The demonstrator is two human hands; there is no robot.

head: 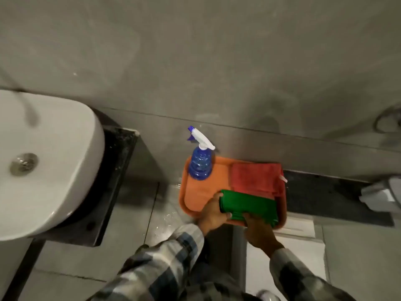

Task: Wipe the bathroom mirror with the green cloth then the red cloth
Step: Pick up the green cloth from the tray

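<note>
An orange tray (pixel 201 187) lies on the floor by the grey wall. A folded green cloth (pixel 251 205) rests at the tray's near right, partly over a folded red cloth (pixel 256 178) behind it. My left hand (pixel 213 213) grips the green cloth's left end, fingers curled round its edge. On the cloth's near edge sits my right hand (pixel 259 231), its fingers tucked under the fabric. The mirror is not in view.
A blue spray bottle (pixel 200 165) with a white trigger stands at the tray's far left corner. A white basin (pixel 43 161) on a black counter fills the left side. A dark threshold strip (pixel 338 196) and a white object (pixel 382 194) lie to the right. The floor tiles look wet.
</note>
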